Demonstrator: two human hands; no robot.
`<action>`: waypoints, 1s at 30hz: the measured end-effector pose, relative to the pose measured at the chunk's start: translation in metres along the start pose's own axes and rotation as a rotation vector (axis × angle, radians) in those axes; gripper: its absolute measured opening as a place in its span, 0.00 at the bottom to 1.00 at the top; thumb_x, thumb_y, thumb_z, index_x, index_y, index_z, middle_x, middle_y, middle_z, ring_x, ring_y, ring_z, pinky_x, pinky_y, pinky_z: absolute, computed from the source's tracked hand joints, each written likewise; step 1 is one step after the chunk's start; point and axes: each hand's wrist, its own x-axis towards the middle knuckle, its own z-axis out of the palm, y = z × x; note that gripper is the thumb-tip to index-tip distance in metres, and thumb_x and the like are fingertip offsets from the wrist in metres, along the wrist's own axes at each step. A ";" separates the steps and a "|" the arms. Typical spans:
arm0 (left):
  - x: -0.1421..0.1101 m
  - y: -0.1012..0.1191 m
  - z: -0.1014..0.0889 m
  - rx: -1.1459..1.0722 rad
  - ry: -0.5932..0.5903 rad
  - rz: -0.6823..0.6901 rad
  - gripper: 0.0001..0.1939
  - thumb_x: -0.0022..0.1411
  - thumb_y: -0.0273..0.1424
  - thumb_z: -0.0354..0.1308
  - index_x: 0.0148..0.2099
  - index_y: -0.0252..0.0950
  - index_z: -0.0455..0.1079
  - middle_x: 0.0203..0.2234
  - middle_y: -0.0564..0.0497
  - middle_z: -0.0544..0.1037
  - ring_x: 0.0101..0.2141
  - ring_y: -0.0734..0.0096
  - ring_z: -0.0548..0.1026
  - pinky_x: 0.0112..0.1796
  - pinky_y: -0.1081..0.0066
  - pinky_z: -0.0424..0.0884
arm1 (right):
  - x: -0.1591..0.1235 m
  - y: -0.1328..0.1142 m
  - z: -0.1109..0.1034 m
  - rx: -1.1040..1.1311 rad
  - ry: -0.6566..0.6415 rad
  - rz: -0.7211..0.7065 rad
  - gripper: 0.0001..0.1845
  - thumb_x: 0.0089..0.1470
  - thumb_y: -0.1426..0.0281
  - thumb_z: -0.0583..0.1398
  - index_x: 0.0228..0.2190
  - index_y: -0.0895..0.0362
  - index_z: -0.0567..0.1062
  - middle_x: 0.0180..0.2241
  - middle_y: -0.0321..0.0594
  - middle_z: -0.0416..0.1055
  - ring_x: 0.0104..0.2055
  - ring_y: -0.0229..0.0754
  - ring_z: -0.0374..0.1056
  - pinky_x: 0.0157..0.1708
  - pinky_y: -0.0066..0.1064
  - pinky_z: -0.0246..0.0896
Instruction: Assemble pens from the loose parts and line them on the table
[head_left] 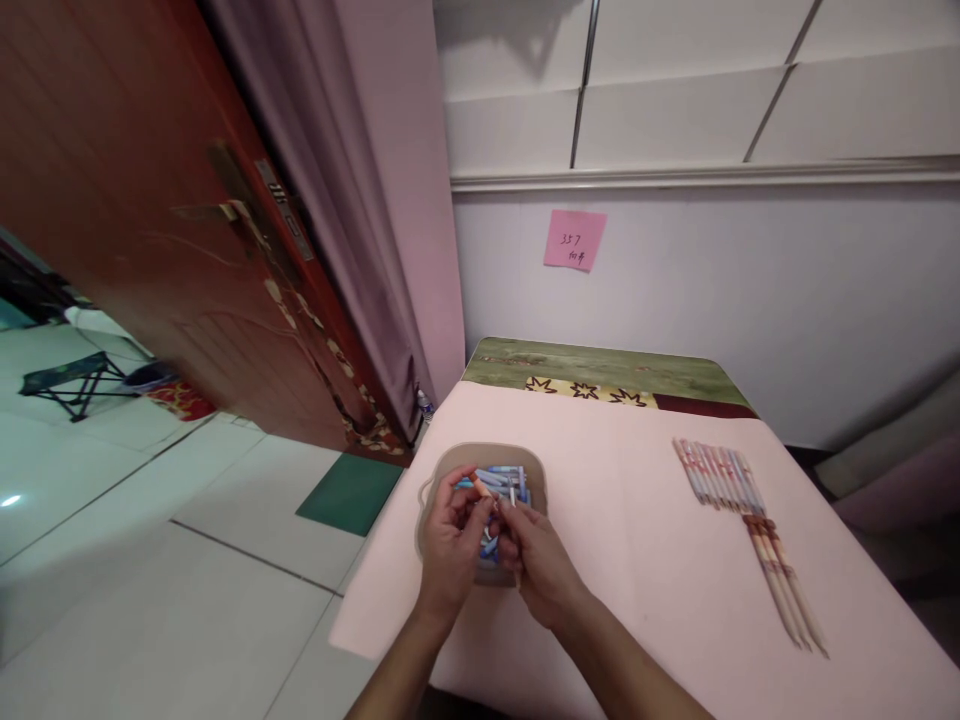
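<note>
Both hands meet over a beige plastic bin [448, 456] near the table's left edge. Closed fingers of my left hand [450, 545] hold a short, slim orange pen [481, 486], tilted with its upper end pointing left. My right hand [546, 562] is closed too, its thumb and fingertips pinching the pen's lower end; that end is mostly hidden by the fingers. Beneath the hands, several blue and white pens [517, 480] lie loose in the bin. My hands cover part of them.
A row of pale pink and grey pens [716, 475] lies on the right of the pink-covered table [600, 480]. Several beige pens with brown ends [784, 580] lie below them. A pink note [574, 240] is on the wall, and a brown door [150, 200] stands left.
</note>
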 end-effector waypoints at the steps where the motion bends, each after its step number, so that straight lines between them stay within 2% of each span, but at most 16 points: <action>1: 0.002 -0.001 -0.002 -0.011 0.020 -0.011 0.26 0.45 0.20 0.67 0.48 0.38 0.70 0.26 0.54 0.77 0.24 0.76 0.75 0.26 0.80 0.69 | 0.000 0.000 0.000 0.013 0.004 0.006 0.21 0.44 0.53 0.66 0.27 0.58 0.70 0.20 0.29 0.63 0.15 0.26 0.44 0.14 0.21 0.33; 3: 0.009 -0.007 -0.008 -0.069 0.055 -0.056 0.25 0.47 0.22 0.67 0.49 0.37 0.68 0.25 0.55 0.77 0.19 0.80 0.70 0.20 0.82 0.64 | 0.000 0.000 -0.002 0.043 0.013 0.039 0.21 0.43 0.54 0.67 0.27 0.58 0.70 0.20 0.29 0.63 0.15 0.25 0.44 0.14 0.21 0.33; 5: 0.017 -0.013 -0.015 -0.175 0.075 -0.169 0.19 0.50 0.24 0.66 0.45 0.34 0.69 0.26 0.53 0.77 0.17 0.83 0.67 0.17 0.83 0.59 | 0.000 -0.001 -0.003 0.017 0.017 0.028 0.22 0.43 0.54 0.67 0.29 0.59 0.71 0.20 0.29 0.64 0.15 0.25 0.45 0.14 0.21 0.33; 8: 0.027 -0.023 -0.025 -0.337 0.102 -0.377 0.07 0.54 0.22 0.61 0.38 0.30 0.69 0.27 0.50 0.76 0.17 0.83 0.65 0.15 0.82 0.57 | 0.000 -0.001 -0.006 -0.042 0.011 0.027 0.22 0.44 0.53 0.67 0.30 0.59 0.71 0.20 0.28 0.64 0.15 0.25 0.44 0.14 0.20 0.34; 11: 0.031 -0.027 -0.031 -0.416 0.128 -0.471 0.02 0.58 0.20 0.57 0.36 0.28 0.69 0.26 0.49 0.75 0.16 0.84 0.63 0.13 0.82 0.57 | 0.001 -0.001 -0.007 -0.062 0.012 0.023 0.22 0.43 0.54 0.67 0.30 0.59 0.70 0.20 0.29 0.64 0.15 0.25 0.46 0.15 0.20 0.37; 16: 0.030 -0.022 -0.031 -0.472 0.133 -0.553 0.03 0.60 0.20 0.55 0.36 0.28 0.70 0.26 0.49 0.75 0.16 0.85 0.62 0.13 0.82 0.57 | 0.003 -0.004 -0.006 -0.022 0.020 -0.017 0.23 0.41 0.56 0.69 0.33 0.58 0.70 0.23 0.31 0.68 0.17 0.26 0.49 0.16 0.19 0.40; 20: 0.028 -0.019 -0.029 -0.486 0.146 -0.588 0.04 0.62 0.22 0.54 0.35 0.27 0.70 0.28 0.47 0.76 0.16 0.85 0.61 0.13 0.83 0.57 | 0.002 -0.006 -0.007 -0.009 0.004 -0.023 0.22 0.42 0.56 0.69 0.30 0.59 0.70 0.22 0.30 0.68 0.17 0.25 0.49 0.15 0.19 0.41; 30: 0.027 -0.020 -0.028 -0.492 0.119 -0.579 0.06 0.63 0.23 0.53 0.37 0.26 0.71 0.26 0.48 0.76 0.16 0.84 0.61 0.12 0.83 0.57 | 0.004 -0.005 -0.009 -0.096 0.030 -0.021 0.23 0.44 0.52 0.67 0.28 0.60 0.73 0.18 0.29 0.64 0.14 0.24 0.47 0.12 0.19 0.37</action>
